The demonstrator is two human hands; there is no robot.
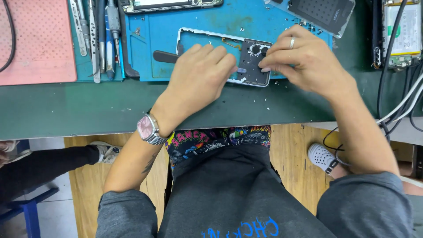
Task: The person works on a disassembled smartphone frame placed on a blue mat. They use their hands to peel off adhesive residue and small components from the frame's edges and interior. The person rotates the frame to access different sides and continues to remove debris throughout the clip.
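Blue rubber mat point(167, 26) lies under both hands, and on it rests a phone frame point(198, 35) with a grey camera plate point(253, 66) at its right end. The left hand point(198, 77) is curled over the frame, fingers closed on a small tool whose black handle point(165, 56) sticks out to its left. The right hand point(304, 59) presses pinched fingertips onto the camera plate. Tweezers point(92, 35) lie well left of the left hand, on a green bench point(88, 110)

Two hands: left point(200, 72), right point(304, 59). One phone frame point(207, 37). One blue mat point(229, 20). One pink mat point(37, 39). One wristwatch point(149, 129). One ring point(291, 42). One dark back cover point(324, 13). Several tweezers and drivers point(94, 35), exact count unclear.
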